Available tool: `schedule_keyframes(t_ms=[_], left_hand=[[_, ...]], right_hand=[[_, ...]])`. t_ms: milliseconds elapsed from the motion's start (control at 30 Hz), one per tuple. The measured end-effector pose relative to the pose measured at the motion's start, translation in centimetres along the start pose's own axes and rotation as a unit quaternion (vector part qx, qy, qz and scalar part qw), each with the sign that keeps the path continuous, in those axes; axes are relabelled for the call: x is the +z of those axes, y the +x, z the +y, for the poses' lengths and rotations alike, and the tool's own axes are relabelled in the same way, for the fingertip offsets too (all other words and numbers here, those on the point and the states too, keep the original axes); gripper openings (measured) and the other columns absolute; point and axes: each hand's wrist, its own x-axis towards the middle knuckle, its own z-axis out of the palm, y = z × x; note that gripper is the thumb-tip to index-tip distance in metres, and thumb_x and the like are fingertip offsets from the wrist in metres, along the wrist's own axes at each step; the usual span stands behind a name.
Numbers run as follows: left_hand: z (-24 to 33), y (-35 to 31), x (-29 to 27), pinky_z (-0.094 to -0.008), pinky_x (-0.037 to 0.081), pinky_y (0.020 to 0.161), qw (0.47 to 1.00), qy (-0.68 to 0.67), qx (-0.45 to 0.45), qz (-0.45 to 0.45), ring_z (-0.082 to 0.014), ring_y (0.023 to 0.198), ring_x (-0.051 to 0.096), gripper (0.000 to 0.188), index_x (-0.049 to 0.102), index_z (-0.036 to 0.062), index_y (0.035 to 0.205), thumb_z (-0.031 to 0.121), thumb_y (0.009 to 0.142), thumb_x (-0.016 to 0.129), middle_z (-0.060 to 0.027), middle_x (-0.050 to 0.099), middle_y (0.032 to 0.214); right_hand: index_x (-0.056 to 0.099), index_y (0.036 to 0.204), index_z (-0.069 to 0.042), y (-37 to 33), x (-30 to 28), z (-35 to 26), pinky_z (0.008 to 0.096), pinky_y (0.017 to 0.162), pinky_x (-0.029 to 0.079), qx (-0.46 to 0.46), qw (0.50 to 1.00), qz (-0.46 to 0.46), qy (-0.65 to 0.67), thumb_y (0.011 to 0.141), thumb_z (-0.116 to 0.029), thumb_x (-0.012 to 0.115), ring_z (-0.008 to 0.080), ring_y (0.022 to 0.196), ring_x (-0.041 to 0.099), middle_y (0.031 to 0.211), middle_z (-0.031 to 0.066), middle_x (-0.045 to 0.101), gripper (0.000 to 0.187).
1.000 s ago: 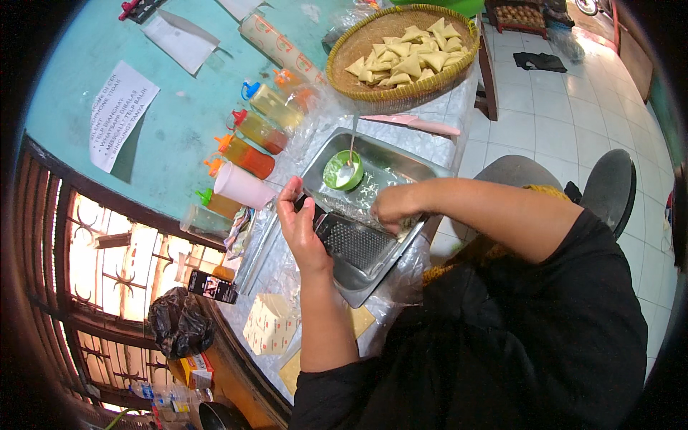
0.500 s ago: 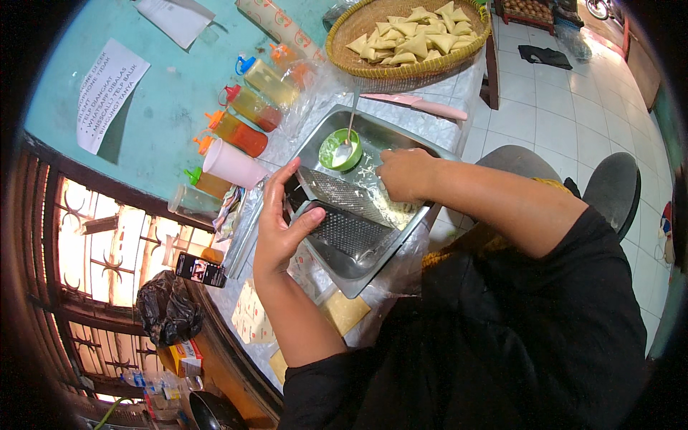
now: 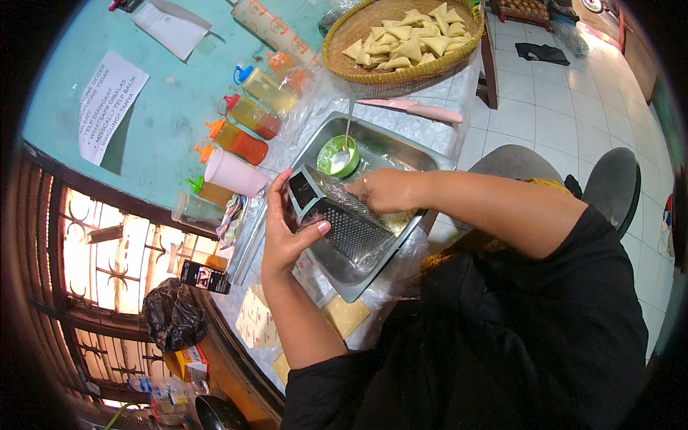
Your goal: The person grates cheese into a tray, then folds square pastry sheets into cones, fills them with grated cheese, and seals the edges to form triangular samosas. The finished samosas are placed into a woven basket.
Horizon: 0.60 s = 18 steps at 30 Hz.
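Observation:
My left hand [image 3: 287, 236] grips the end of a metal box grater [image 3: 352, 235], which lies tilted in a deep steel tray [image 3: 430, 159]. Against the grater's far side rests my right hand [image 3: 390, 190], its fingers curled; whatever they hold, if anything, is hidden. Pale grated shreds lie in the tray, partly covered by that hand. Beyond the grater stands a small green bowl [image 3: 324, 163] with white stuff in it and a metal spoon [image 3: 350, 122] leaning out.
A woven basket [image 3: 337, 68] of folded triangular pastries stands at the back. Near it lies a pink-handled knife [image 3: 433, 112]. Squeeze bottles [image 3: 240, 140] and a pink cup [image 3: 233, 175] line the wall side. A phone [image 3: 206, 276] and flat wrapper sheets [image 3: 345, 315] lie left and nearer.
My right hand has moved left and nearer, from the shreds in the tray onto the grater's side. My left hand keeps its hold; the grater is turned slightly.

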Motion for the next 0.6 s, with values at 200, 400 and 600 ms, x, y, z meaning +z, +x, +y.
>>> schedule_keyframes(t_ms=[200, 400, 600], left_hand=[[1.0, -0.6, 0.0, -0.0293, 0.05, 0.079, 0.998, 0.041, 0.016, 0.053, -0.0187, 0.105, 0.051, 0.095, 0.033, 0.0088, 0.134, 0.009, 0.053, 0.083, -0.0077, 0.046, 0.12], [2.4, -1.3, -0.1, -0.0323, 0.045, 0.089, 0.977, 0.031, 0.172, 0.124, -0.0215, 0.111, 0.048, 0.099, 0.032, 0.0047, 0.133, 0.017, 0.052, 0.086, -0.0104, 0.045, 0.123], [2.3, -1.0, 0.5, -0.0333, 0.044, 0.091, 0.978, 0.086, 0.162, 0.097, -0.0216, 0.111, 0.048, 0.097, 0.031, 0.0031, 0.133, 0.015, 0.053, 0.085, -0.0113, 0.045, 0.122]], right_hand=[[0.064, 0.102, -0.002, -1.5, -2.0, -2.9, 0.0451, 0.074, 0.048, 0.094, 0.972, -0.149, -0.154, 0.074, -0.018, 0.046, 0.0385, 0.081, 0.062, 0.085, 0.0245, 0.063, 0.037], [0.068, 0.094, -0.003, -0.7, -2.6, 0.0, 0.0446, 0.077, 0.048, 0.054, 0.992, -0.004, -0.117, 0.072, -0.016, 0.05, 0.0364, 0.086, 0.063, 0.091, 0.022, 0.064, 0.031], [0.062, 0.11, -0.012, 0.8, -0.7, 2.3, 0.0428, 0.067, 0.052, -0.037, 0.989, 0.141, 0.023, 0.072, -0.009, 0.052, 0.0345, 0.072, 0.065, 0.089, 0.0218, 0.065, 0.039]])
